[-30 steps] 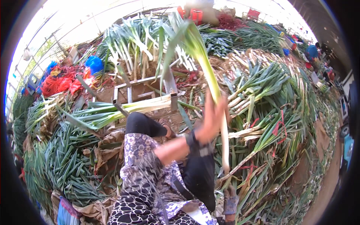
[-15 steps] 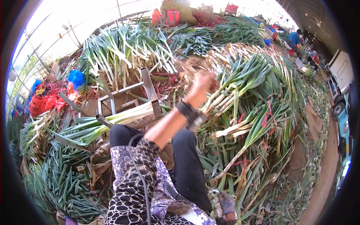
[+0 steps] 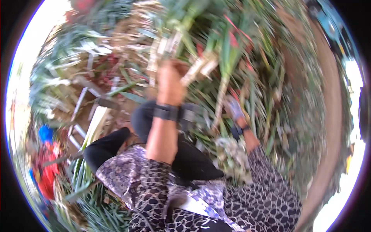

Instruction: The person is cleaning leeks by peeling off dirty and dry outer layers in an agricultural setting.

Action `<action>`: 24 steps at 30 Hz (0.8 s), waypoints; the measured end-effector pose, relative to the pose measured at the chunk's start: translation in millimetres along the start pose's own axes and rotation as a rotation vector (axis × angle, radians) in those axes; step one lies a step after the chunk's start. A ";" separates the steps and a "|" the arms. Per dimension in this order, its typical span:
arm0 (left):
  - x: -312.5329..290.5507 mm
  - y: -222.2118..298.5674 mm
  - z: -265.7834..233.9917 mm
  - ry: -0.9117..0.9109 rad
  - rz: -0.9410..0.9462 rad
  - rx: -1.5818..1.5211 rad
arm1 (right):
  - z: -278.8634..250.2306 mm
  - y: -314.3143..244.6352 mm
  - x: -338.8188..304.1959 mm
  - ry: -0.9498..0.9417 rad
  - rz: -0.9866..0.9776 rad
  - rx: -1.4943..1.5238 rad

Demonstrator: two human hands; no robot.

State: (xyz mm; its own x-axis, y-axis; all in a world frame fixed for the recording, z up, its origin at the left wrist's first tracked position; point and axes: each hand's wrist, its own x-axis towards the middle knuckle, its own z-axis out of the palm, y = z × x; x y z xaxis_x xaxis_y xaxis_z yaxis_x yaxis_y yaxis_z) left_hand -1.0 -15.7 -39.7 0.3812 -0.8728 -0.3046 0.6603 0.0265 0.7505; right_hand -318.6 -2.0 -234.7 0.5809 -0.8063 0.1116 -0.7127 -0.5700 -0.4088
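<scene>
Smeared by motion, my left hand (image 3: 172,73) is at the pale root ends of a bunch of leeks (image 3: 201,67). Whether its fingers close on any stalk cannot be made out. My right hand (image 3: 234,108), greyish as if gloved, is out to the right beside a single long leek stalk (image 3: 221,96); its fingers are blurred too. Both wrists wear dark bands. A thick pale leek (image 3: 96,123) lies across the metal frame (image 3: 79,102) left of my knees.
Leeks with green leaves heap up ahead and to the right, some with red ties (image 3: 234,38). Red bags (image 3: 48,170) and a blue bag (image 3: 45,134) lie at far left. A dirt path (image 3: 328,96) curves along the right, with a light blue vehicle (image 3: 328,19) beyond.
The whole view has swung to the right. My left hand remains by the leek heap, now straight ahead of my knees. My right arm has reached forward from low by my lap to the leeks.
</scene>
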 end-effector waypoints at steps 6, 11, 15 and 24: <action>6.9 22.3 -4.4 0.036 0.062 -0.317 | -8.6 2.4 5.7 0.254 0.886 0.629; 6.4 17.8 -1.8 -0.035 -0.093 -0.246 | 11.7 -21.1 47.5 0.304 0.837 0.257; 0.4 4.8 9.7 -0.143 -0.154 -0.175 | 7.3 -24.8 54.5 0.202 0.947 0.224; -27.5 -26.7 34.2 -0.418 -0.123 0.470 | -83.2 -121.8 -24.5 0.353 0.435 0.047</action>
State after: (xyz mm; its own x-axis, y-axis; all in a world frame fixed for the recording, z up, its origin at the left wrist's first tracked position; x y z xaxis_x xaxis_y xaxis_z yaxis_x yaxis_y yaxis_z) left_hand -51.2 -9.1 -31.3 -0.0263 -0.9749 -0.2212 0.2930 -0.2191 0.9307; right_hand -278.7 74.0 -112.3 0.0651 -0.9740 0.2171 -0.8343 -0.1725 -0.5236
